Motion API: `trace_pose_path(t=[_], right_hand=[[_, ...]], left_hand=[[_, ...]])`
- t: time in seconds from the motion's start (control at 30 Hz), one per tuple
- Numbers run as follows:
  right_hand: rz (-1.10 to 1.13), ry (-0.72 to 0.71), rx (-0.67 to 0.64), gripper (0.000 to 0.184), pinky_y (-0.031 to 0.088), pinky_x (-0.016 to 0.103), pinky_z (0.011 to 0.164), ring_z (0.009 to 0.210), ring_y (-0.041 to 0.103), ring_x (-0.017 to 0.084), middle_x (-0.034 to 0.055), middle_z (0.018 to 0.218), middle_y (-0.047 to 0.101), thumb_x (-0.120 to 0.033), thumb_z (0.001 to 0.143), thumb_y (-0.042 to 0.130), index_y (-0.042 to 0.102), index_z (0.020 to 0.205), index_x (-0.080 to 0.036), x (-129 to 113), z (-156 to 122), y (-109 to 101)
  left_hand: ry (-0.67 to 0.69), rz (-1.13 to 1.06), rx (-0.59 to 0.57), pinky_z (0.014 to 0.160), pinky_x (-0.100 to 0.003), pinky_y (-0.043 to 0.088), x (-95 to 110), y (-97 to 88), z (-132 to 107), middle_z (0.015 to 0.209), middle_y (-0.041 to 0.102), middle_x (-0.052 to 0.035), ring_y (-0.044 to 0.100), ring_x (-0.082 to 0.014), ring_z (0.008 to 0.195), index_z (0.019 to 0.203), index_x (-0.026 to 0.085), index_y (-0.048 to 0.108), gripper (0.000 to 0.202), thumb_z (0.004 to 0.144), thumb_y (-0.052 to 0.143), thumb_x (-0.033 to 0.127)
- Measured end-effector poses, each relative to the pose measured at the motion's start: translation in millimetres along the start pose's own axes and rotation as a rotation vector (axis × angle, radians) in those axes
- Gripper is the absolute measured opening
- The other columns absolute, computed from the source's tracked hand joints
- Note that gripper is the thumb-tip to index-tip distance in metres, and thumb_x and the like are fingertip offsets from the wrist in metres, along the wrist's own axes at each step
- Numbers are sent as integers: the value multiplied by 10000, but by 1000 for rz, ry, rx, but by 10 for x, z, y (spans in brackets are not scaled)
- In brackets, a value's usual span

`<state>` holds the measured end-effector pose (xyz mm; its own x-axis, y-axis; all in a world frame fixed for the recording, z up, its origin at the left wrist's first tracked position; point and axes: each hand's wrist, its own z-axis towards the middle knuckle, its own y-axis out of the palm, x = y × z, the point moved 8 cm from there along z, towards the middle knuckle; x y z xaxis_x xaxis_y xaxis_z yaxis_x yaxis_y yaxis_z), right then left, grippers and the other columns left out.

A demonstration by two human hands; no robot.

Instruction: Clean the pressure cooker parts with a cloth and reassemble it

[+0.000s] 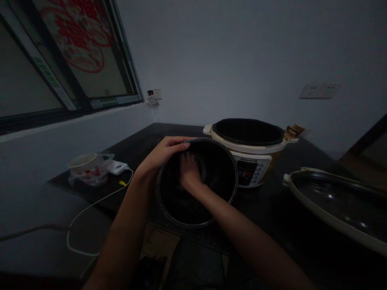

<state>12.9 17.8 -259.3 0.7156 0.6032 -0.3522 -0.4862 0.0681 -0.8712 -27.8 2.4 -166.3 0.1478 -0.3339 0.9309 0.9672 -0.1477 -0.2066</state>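
Note:
A round, dark inner pot (217, 193) is tilted so that its mouth faces me. My left hand (165, 153) is closed on its upper left rim, the thumb lying over the edge. Inside the pot is my right hand (190, 171), its fingers stretched toward the inner wall and bottom; no object shows in it, though the dim light blurs the fingertips. Just behind and to the right stands an electric cooker (252, 159) with a white rim, a control panel on its front and a dark, uncovered opening.
A glass lid (341, 201) with a pale rim lies at the right. On the dark table (133, 139), a bowl in a plastic bag (87, 167) sits at the left beside a white device (117, 166) with a trailing cable (71, 229). Walls and a window (72, 52) border the table.

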Motion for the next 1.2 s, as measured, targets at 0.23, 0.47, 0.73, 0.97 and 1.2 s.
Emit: trace_pose_path(t=[0.23, 0.47, 0.73, 0.97, 1.2], right_hand=[[5, -129, -80, 494, 396, 385, 1037, 1290, 407, 248, 158, 1418, 443, -69, 881, 354, 409, 1370, -113, -146, -186, 159], [-41, 122, -109, 547, 411, 438, 1005, 1290, 416, 297, 235, 1409, 419, -53, 838, 367, 364, 1385, -44, 654, -251, -1], [-28, 211, -161, 580, 396, 467, 997, 1288, 401, 353, 289, 1392, 419, -128, 827, 471, 367, 1380, 15, 705, -312, 115], [41, -1, -185, 614, 350, 496, 1039, 1354, 313, 334, 269, 1441, 379, -101, 828, 447, 314, 1418, 2, 23, -283, 258], [82, -216, -228, 550, 297, 438, 1108, 1338, 373, 290, 213, 1454, 397, -127, 862, 429, 366, 1398, -23, -417, -336, 246]], left_hand=[[-12, 12, -14, 993, -376, 432, -24, -7, 7, 1099, 731, -76, 645, -235, 1062, 1086, 192, 721, 334, 770, 691, 297], [-23, -40, -23, 983, -363, 437, -1, 30, -16, 1081, 738, -73, 649, -223, 1051, 1088, 192, 719, 323, 776, 689, 271], [-22, -24, -9, 970, -381, 448, -1, 33, -35, 1081, 736, -83, 637, -247, 1081, 1113, 187, 708, 337, 790, 673, 275], [-27, 3, 16, 976, -381, 442, -21, -6, -15, 1093, 733, -71, 645, -244, 1059, 1092, 190, 718, 345, 765, 691, 294], [6, 35, 17, 979, -379, 441, 6, -5, -11, 1082, 736, -70, 643, -243, 1060, 1073, 189, 727, 322, 770, 683, 289]])
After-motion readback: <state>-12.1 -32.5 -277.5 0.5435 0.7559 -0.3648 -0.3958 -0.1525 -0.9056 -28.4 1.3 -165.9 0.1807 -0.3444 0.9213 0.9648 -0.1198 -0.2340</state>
